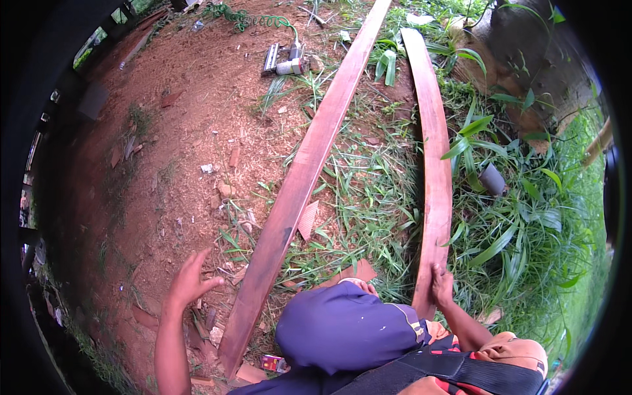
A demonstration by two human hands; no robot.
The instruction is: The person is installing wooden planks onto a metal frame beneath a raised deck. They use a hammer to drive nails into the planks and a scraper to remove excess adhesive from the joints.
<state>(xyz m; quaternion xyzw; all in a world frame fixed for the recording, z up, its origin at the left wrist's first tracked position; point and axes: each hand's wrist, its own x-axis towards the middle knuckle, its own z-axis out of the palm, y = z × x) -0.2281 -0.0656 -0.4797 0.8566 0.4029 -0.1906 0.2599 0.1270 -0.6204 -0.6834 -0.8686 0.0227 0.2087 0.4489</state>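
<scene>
Two long reddish-brown wooden boards lie lengthwise in front of me. The left wooden board (pixel 306 155) slants from near my knee toward the far middle, with a dark stain on its near half. Along the grass runs the right wooden board (pixel 434 145), looking bowed in this view. My right hand (pixel 442 284) grips this board's outer edge close to its near end; the fingers underneath are partly hidden. To the left of the other board, my left hand (pixel 191 280) is held in the air, fingers spread, holding nothing.
A nail gun (pixel 288 64) with a green coiled air hose (pixel 247 18) lies on the dirt at the far side. A grey cylinder (pixel 492 179) sits in the grass at right. Broken tile pieces (pixel 307 220) and a small red-and-yellow box (pixel 272 363) lie near my bent knee (pixel 349 326).
</scene>
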